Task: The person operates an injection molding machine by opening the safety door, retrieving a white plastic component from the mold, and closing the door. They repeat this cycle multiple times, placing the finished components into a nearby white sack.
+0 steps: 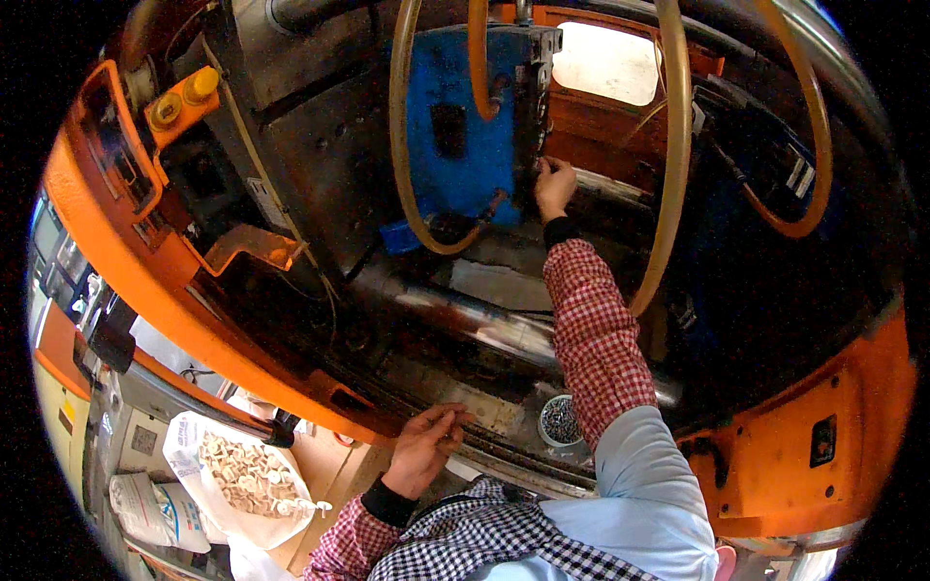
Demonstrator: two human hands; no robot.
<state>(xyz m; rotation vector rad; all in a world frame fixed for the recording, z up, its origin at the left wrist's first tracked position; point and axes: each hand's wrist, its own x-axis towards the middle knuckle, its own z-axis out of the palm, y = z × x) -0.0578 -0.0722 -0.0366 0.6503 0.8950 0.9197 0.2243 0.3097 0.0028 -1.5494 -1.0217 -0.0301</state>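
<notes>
My right arm, in a red checked sleeve, reaches deep into the machine. Its hand [555,188] is closed in a pinch at the dark inner face of a blue mould block [460,126]; anything between the fingertips is too small to make out. Lower down, my left hand [423,451] is curled with fingertips together beside the machine's front ledge, and what it may hold is hidden. Between the hands, near the ledge, stands a round tub [545,429] filled with small metal pieces [562,418].
Amber hoses [675,155] loop down in front of the block and beside my right arm. A shiny metal bar [475,318] crosses below. Orange guards [194,334] frame the opening. At lower left, an open white bag [184,450] holds beige plastic parts [250,474].
</notes>
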